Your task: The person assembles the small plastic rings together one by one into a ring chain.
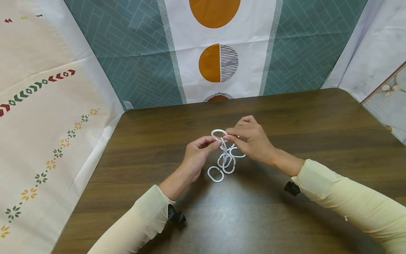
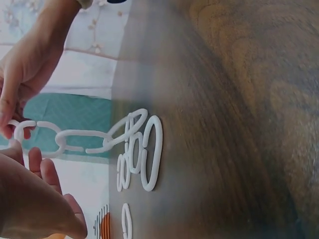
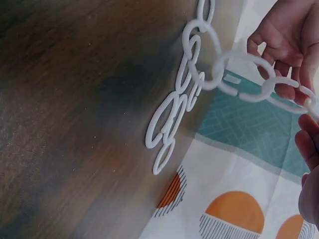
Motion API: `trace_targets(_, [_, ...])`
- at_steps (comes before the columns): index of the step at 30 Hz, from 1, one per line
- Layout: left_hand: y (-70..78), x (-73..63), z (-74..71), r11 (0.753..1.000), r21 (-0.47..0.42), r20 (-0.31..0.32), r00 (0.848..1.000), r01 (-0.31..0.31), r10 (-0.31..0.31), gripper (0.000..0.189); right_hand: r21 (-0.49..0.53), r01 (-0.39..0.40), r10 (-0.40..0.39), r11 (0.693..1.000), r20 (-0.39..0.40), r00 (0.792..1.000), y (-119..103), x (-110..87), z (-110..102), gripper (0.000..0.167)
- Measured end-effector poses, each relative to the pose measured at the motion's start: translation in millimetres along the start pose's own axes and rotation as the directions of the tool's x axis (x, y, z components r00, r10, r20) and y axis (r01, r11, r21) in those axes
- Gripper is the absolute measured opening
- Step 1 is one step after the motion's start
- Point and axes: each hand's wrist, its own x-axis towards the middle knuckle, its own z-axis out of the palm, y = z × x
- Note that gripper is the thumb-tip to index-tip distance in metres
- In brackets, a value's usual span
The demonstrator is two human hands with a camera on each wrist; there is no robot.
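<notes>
A chain of white plastic C-shaped links (image 1: 224, 151) hangs from both hands down to the table, each link hooked through its neighbour. At the top, my right hand (image 1: 255, 139) pinches the uppermost link (image 1: 219, 130) between thumb and fingertips. My left hand (image 1: 196, 155) holds the chain just beside it, thumb and forefinger meeting at the joint of the upper links. In the left wrist view, the other fingers of that hand (image 2: 40, 199) spread away from the links. Several more links (image 3: 162, 119) lie in a loose pile below, with one link (image 1: 209, 173) at its near left side.
The brown wood-grain table (image 1: 142, 137) spreads out around the hands. Behind it hangs a teal and white cloth (image 1: 139, 63) with orange circles. A patterned cream cloth (image 1: 38, 141) covers the left side. Black devices (image 1: 176, 216) sit at both wrists.
</notes>
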Motion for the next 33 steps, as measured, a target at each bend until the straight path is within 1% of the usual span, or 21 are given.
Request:
trace_targets(4, [3.9, -0.6, -2.4, 1.0, 0.002, -0.024, 1.0, -0.016, 0.016, 0.016, 0.026, -0.075, 0.074, 0.997, 0.037, 0.997, 1, 0.0, -3, 0.018])
trace_targets(6, [6.0, -0.9, -4.0, 1.0, -0.015, -0.027, 0.999, -0.022, 0.022, 0.017, 0.023, -0.099, 0.097, 0.995, 0.061, 0.993, 4, -0.8, -5, 0.015])
trace_targets(9, [7.8, -0.8, -7.2, 0.999, -0.047, -0.042, 0.999, -0.026, 0.024, 0.016, -0.012, -0.133, 0.134, 0.991, 0.095, 0.986, 12, -2.9, -11, 0.012])
trace_targets(12, [9.2, -0.6, -10.4, 0.997, -0.074, -0.056, 0.998, -0.028, 0.024, 0.014, -0.087, -0.186, 0.197, 0.979, 0.139, 0.971, 21, -6.1, -17, 0.009])
trace_targets(16, [10.0, -1.4, -13.0, 0.996, -0.09, -0.063, 0.998, -0.022, 0.016, 0.012, -0.176, -0.262, 0.295, 0.949, 0.199, 0.935, 34, -12.5, -23, 0.006])
trace_targets(21, [9.4, -2.1, -14.2, 0.994, -0.109, -0.076, 0.997, -0.02, 0.012, 0.012, -0.211, -0.309, 0.36, 0.927, 0.277, 0.891, 48, -18.6, -26, 0.009])
trace_targets(23, [9.5, -2.4, -14.6, 0.994, -0.112, -0.082, 0.997, -0.019, 0.01, 0.012, -0.218, -0.323, 0.379, 0.921, 0.313, 0.871, 52, -19.6, -25, 0.013])
trace_targets(29, [9.1, -2.9, -16.3, 0.995, -0.1, -0.094, 0.996, -0.007, -0.003, 0.013, -0.266, -0.374, 0.455, 0.888, 0.403, 0.794, 66, -21.1, -22, 0.027])
trace_targets(31, [8.6, -2.7, -16.8, 0.996, -0.093, -0.094, 0.996, -0.005, -0.004, 0.014, -0.28, -0.378, 0.467, 0.882, 0.426, 0.775, 70, -20.9, -20, 0.031])
trace_targets(33, [8.4, -2.9, -17.2, 0.996, -0.086, -0.094, 0.996, -0.002, -0.006, 0.014, -0.288, -0.374, 0.469, 0.882, 0.45, 0.76, 73, -20.5, -18, 0.035])
